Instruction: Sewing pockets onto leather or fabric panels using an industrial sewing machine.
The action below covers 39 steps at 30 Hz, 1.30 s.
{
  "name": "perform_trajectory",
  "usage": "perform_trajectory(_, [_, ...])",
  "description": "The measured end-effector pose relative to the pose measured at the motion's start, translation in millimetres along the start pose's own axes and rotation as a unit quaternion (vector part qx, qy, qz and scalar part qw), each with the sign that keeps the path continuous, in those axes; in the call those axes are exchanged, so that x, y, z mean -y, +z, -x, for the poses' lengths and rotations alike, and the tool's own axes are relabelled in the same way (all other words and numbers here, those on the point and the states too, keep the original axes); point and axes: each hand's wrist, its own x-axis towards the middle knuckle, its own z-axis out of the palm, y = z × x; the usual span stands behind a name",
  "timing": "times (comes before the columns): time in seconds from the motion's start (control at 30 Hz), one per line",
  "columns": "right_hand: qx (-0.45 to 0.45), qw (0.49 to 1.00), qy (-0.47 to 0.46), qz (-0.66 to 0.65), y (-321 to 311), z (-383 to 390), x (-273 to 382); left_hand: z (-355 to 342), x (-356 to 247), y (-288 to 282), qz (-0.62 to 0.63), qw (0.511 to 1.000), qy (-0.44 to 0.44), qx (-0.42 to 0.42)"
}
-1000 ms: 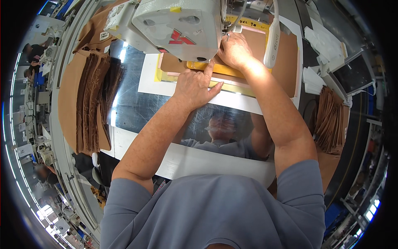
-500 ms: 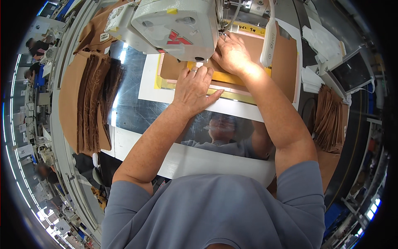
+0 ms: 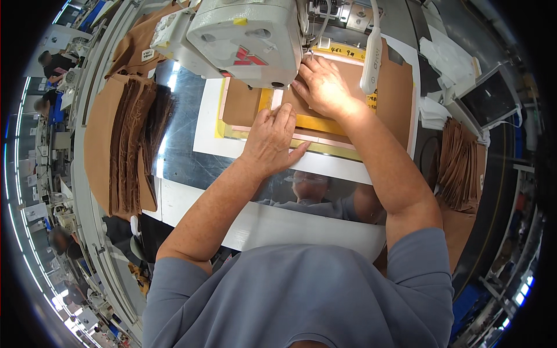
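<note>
Nearer now, the yellow-framed template [image 3: 320, 124] sits under half-curled left hand [image 3: 269, 138] and flattened right hand [image 3: 326, 88], apparently steadied without gripping.

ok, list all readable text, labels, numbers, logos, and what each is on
Wording not copied, kinds only:
Red angular emblem: sewing-machine head
Black handwriting: far yellow strip
Black marks, partly covered: yellow strip by the right wrist
Dark lettering: white wand-shaped fixture
Black print: white label, upper left
Background papers: too small to read
</note>
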Motion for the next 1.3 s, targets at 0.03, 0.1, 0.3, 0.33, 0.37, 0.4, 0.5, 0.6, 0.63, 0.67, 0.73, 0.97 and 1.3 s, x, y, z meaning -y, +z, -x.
perform_trajectory(0.03, [-0.001, 1.000, 0.000, 0.000, 0.2, 0.8, 0.1, 2.6, -0.4, 0.7, 0.003, 1.000, -0.001, -0.002])
perform_trajectory(0.1, [0.004, 1.000, -0.007, -0.019, 0.3, 2.7, -0.1, 5.8, -0.5, 2.4, 0.005, 1.000, -0.002, -0.004])
perform_trajectory(0.3, [-0.067, 0.995, -0.037, -0.057, 2.6, 13.2, 4.6, 14.2, -5.7, 1.4, -0.038, 0.998, 0.019, -0.043])
perform_trajectory(0.33, [-0.068, 0.995, -0.037, -0.057, 2.0, 13.8, 5.2, 15.9, -7.4, 1.0, -0.025, 0.999, 0.001, -0.024])
perform_trajectory(0.37, [-0.063, 0.995, -0.043, -0.061, 1.2, 14.4, 5.4, 17.7, -8.9, 0.4, -0.013, 1.000, -0.017, -0.006])
perform_trajectory(0.4, [-0.057, 0.995, -0.049, -0.065, 0.5, 15.4, 5.9, 19.5, -10.2, -0.7, -0.013, 1.000, -0.017, -0.006])
perform_trajectory(0.5, [-0.045, 0.995, -0.042, -0.080, -1.3, 18.8, 8.7, 24.7, -12.7, -3.6, -0.012, 1.000, -0.026, 0.006])
perform_trajectory(0.6, [-0.047, 0.995, -0.043, -0.080, -2.4, 23.2, 13.0, 29.5, -14.7, -4.2, -0.013, 1.000, -0.025, -0.003])
perform_trajectory(0.63, [-0.047, 0.995, -0.043, -0.080, -2.8, 24.9, 13.9, 30.8, -15.9, -5.3, -0.008, 1.000, -0.027, 0.002])
perform_trajectory(0.67, [-0.039, 0.995, -0.040, -0.084, -3.1, 26.6, 14.8, 32.2, -17.0, -6.0, -0.002, 1.000, -0.029, 0.007])
perform_trajectory(0.73, [-0.033, 0.995, -0.038, -0.089, -3.7, 28.4, 17.2, 36.1, -18.1, -5.3, -0.005, 1.000, -0.029, 0.001])
perform_trajectory(0.97, [-0.017, 0.996, -0.029, -0.088, -5.1, 36.7, 24.8, 46.7, -23.8, -8.0, 0.001, 0.999, -0.038, 0.006])
perform_trajectory(1.3, [-0.005, 0.998, -0.038, -0.045, -15.4, 43.6, 39.9, 61.7, -29.5, -10.0, 0.010, 0.999, -0.037, -0.003])
